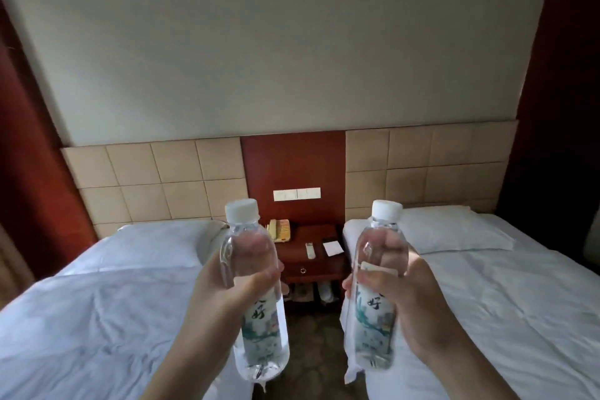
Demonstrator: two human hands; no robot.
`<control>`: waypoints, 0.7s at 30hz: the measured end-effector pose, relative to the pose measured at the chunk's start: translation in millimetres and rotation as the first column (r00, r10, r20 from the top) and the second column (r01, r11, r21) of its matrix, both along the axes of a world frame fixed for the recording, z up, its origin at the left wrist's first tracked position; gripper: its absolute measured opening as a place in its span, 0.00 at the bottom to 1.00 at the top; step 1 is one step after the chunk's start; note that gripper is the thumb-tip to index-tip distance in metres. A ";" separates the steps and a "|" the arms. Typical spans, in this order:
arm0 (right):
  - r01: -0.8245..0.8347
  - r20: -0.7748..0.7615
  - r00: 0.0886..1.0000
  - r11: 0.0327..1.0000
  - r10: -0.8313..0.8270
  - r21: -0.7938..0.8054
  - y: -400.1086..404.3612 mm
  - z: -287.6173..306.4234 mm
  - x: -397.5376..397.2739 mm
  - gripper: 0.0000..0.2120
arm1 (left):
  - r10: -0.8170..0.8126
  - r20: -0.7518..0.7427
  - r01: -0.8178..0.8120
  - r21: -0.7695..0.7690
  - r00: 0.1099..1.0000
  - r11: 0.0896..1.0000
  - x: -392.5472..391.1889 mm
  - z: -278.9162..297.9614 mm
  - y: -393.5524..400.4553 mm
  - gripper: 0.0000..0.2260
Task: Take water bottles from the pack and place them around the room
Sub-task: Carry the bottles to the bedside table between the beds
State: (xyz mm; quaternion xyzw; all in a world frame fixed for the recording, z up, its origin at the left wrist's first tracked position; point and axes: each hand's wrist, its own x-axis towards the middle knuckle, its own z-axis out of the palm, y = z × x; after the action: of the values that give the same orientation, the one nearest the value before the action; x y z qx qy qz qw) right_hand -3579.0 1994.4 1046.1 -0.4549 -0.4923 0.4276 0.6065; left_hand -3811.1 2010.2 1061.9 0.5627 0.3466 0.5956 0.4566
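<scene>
- My left hand (227,282) is wrapped tight around one upright bottle (256,302).
- My right hand (406,289) clasps a second bottle (376,295) likewise.

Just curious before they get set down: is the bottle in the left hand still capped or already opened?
Capped. The left bottle, gripped by the left hand, has its white cap seated on the neck.
</scene>
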 end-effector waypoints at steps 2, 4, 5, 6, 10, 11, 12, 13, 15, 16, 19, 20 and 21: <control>-0.025 0.003 1.000 1.000 0.025 -0.008 41.9 3.2 0.6 0.29 | 0.024 -0.003 -0.024 0.001 1.000 1.000 1.3 3.3 34.1 0.18; -0.040 0.019 0.999 0.999 0.041 -0.021 82.1 4.1 -0.1 0.28 | 0.045 -0.006 -0.045 -0.006 0.999 0.999 1.8 3.7 68.4 0.16; -0.052 0.029 0.998 0.998 0.053 -0.022 101.1 3.8 -0.7 0.27 | 0.059 -0.006 -0.059 -0.008 0.998 0.998 1.6 3.4 85.6 0.15; -0.062 0.040 0.997 0.998 0.063 -0.021 120.8 3.1 -1.4 0.26 | 0.074 -0.009 -0.074 -0.011 0.997 0.997 1.3 2.3 104.3 0.15; -0.066 0.093 0.993 0.998 0.066 -0.006 198.6 -3.4 -5.9 0.27 | 0.105 -0.017 -0.106 -0.026 0.994 0.994 -3.8 -8.1 179.8 0.18; -0.064 0.100 0.993 0.998 0.064 -0.005 216.6 -5.9 -7.4 0.27 | 0.110 -0.026 -0.110 -0.030 0.994 0.993 -5.8 -11.6 198.5 0.18; -0.057 0.107 0.993 0.998 0.058 -0.007 237.2 -9.7 -9.0 0.28 | 0.113 -0.036 -0.114 -0.034 0.993 0.993 -7.9 -16.2 220.4 0.18; -0.047 0.114 0.992 0.999 0.047 -0.007 258.0 -12.6 -10.3 0.29 | 0.115 -0.043 -0.117 -0.037 0.992 0.993 -9.7 -20.0 242.7 0.19; -0.031 0.117 0.993 0.999 0.032 -0.010 301.7 -16.3 -12.8 0.31 | 0.116 -0.046 -0.118 -0.042 0.992 0.992 -13.7 -26.8 290.7 0.20; -0.024 0.119 0.993 1.000 0.025 -0.015 324.9 -17.1 -14.7 0.30 | 0.108 -0.045 -0.110 -0.039 0.993 0.993 -15.3 -29.5 316.5 0.20; 0.016 0.135 0.991 0.999 -0.010 -0.043 393.1 -15.3 -17.0 0.29 | 0.046 -0.052 -0.049 -0.044 0.998 0.998 -14.7 -32.1 394.6 0.21; 0.030 0.144 0.989 0.998 -0.022 -0.052 413.7 -14.6 -16.5 0.29 | 0.021 -0.057 -0.024 -0.054 0.998 0.998 -12.3 -32.0 419.4 0.21; 0.045 0.154 0.987 0.997 -0.035 -0.058 433.8 -14.3 -14.8 0.29 | -0.006 -0.063 0.002 -0.062 0.998 0.998 -9.3 -32.1 444.3 0.21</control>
State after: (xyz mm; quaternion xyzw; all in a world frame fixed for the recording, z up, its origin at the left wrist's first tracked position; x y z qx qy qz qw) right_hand -3593.8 2428.2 1031.8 -0.5145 -0.5149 0.3939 0.5612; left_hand -3820.4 2454.4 1029.7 0.5676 0.3780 0.5655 0.4638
